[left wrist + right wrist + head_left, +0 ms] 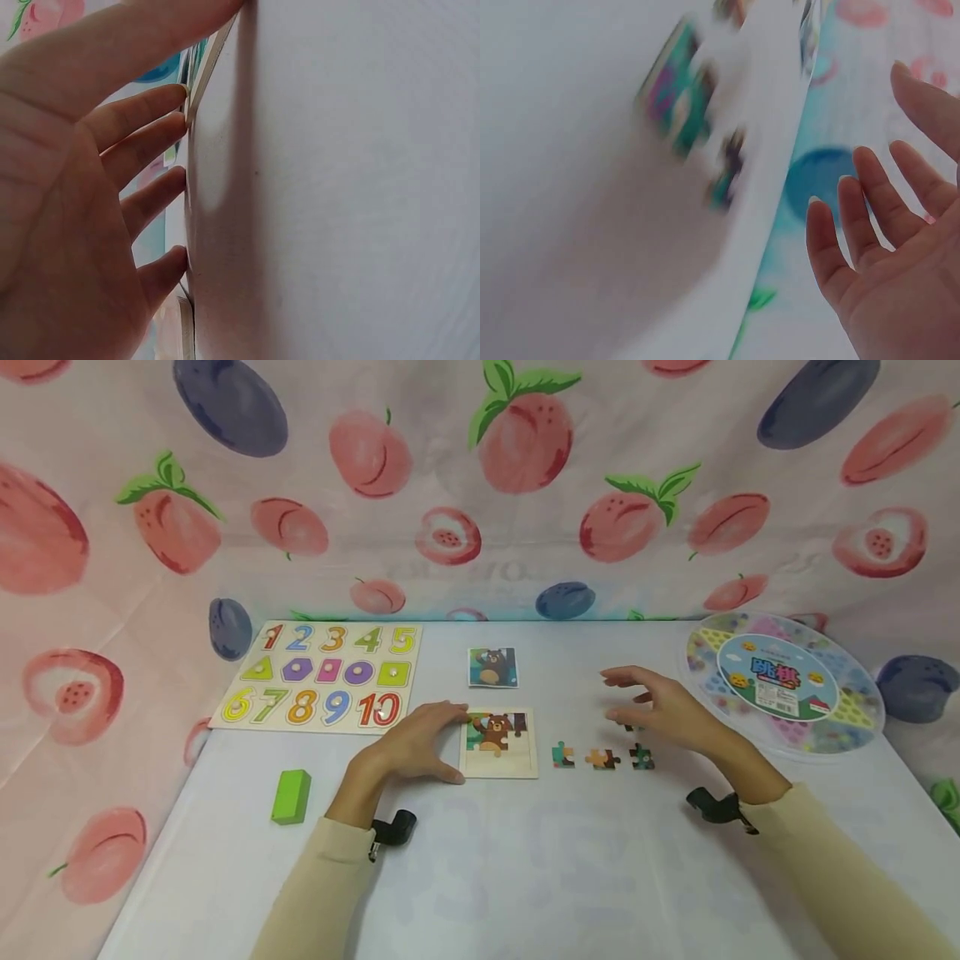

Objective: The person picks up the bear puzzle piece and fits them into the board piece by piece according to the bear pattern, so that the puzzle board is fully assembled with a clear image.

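Observation:
A wooden puzzle tray (498,766) lies flat on the table, its upper part filled with bear-picture pieces and its lower part bare wood. At its left edge rests my left hand (420,742), fingertips by the upper corner and thumb by the lower one; the left wrist view shows the fingers (150,199) extended and spread. My right hand (667,708) hovers over the table to the right, fingers apart and holding nothing. Below it lie loose jigsaw pieces (603,759) in a row, with another piece (633,727) partly hidden by the hand. Pieces are blurred in the right wrist view.
Behind the tray lies a small bear picture card (492,667). A number-and-shape board (251,680) is at the back left, a green block (291,797) in front of it. A round, clear-lidded game box (840,731) stands at the back right, near the right forearm.

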The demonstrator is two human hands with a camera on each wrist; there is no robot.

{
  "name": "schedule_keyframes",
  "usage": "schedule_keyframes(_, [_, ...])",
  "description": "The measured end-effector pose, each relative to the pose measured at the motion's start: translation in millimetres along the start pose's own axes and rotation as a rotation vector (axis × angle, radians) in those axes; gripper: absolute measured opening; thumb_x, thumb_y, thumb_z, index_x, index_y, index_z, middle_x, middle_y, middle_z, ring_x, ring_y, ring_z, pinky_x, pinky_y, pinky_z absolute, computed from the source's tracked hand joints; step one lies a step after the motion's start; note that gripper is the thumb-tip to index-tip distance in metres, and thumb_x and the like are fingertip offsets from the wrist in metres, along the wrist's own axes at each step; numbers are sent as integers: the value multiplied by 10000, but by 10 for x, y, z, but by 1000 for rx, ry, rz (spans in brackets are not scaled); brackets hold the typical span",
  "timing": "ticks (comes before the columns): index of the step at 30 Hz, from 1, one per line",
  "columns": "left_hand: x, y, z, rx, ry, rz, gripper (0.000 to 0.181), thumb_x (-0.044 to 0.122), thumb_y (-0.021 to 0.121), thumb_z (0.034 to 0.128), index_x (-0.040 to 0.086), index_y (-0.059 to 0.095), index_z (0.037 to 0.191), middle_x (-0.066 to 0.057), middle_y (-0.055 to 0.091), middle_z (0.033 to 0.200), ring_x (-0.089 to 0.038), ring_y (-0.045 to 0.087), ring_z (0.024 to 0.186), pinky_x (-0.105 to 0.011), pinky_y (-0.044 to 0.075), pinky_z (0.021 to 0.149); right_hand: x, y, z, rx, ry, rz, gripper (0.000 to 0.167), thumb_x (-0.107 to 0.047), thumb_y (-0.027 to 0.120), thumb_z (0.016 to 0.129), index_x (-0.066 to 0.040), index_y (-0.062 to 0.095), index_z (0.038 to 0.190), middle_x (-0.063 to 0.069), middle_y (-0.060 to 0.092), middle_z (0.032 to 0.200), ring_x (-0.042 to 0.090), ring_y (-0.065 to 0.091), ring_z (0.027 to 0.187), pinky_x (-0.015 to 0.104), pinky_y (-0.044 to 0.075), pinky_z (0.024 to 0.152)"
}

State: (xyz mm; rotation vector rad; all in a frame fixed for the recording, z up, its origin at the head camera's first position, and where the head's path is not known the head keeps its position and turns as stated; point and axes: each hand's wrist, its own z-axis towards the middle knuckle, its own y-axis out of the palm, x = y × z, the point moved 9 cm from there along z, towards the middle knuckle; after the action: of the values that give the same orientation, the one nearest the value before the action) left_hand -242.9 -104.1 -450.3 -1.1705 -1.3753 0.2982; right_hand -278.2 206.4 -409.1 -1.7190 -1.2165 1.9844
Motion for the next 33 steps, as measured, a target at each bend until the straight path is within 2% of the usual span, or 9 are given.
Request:
schedule_keyframes(3, [6, 6, 14, -8, 0, -9, 908, 306, 931, 711, 192, 496, 1500, 5, 402, 1646, -293, 249, 1588, -537, 262, 1298, 204, -94, -70, 7, 40, -6, 602, -238, 727, 953, -93, 482, 1484, 186, 580, 1450, 378, 504, 1348, 594, 482, 1080])
schedule_keyframes(7, [-19, 27, 2, -11, -3, -21, 907, 306, 931, 713, 194, 495, 1500, 18, 405, 1644, -284, 242, 1592, -531, 257, 1301, 445, -67, -121, -30, 90, -53, 622, -251, 746, 937, -73, 489, 1475, 192, 596, 1428, 361, 550, 1305, 570, 511, 1070])
schedule_keyframes(11, [-23, 30, 8, -8, 2, -21, 906, 306, 933, 711, 196, 497, 1498, 25, 409, 1640, -276, 244, 1591, -521, 259, 1303, 598, -15, -137, -53, 115, -94, 610, -254, 776, 910, -74, 530, 1438, 178, 637, 1367, 324, 599, 1236, 464, 553, 1031])
schedule_keyframes(15, [-25, 30, 8, -10, 3, -14, 907, 311, 929, 716, 201, 491, 1503, 25, 402, 1645, -277, 238, 1593, -527, 259, 1301, 639, -15, -106, -43, 108, -112, 549, -236, 802, 885, -69, 596, 1366, 156, 675, 1295, 292, 621, 1167, 250, 547, 948])
schedule_keyframes(18, [-21, 22, 10, -7, 3, -9, 907, 310, 925, 722, 203, 485, 1508, 19, 398, 1647, -279, 236, 1594, -532, 260, 1300, 635, -33, -71, -41, 103, -116, 505, -218, 813, 873, -69, 632, 1320, 145, 689, 1272, 275, 626, 1143, 144, 503, 889])
schedule_keyframes(27, [-17, 32, 15, -14, -4, -12, 905, 312, 920, 728, 204, 482, 1513, 15, 390, 1652, -281, 238, 1593, -528, 264, 1299, 651, -53, -26, -60, 120, -127, 354, -194, 844, 836, -88, 710, 1145, 88, 703, 1067, 201, 594, 970, 151, 491, 765])
schedule_keyframes(33, [-23, 24, 24, -9, 3, 4, 892, 314, 920, 725, 205, 497, 1503, 6, 398, 1647, -287, 242, 1591, -528, 264, 1299, 653, -62, -21, -55, 117, -101, 296, -201, 852, 827, -105, 691, 1056, 78, 677, 1014, 194, 566, 932, 145, 482, 737])
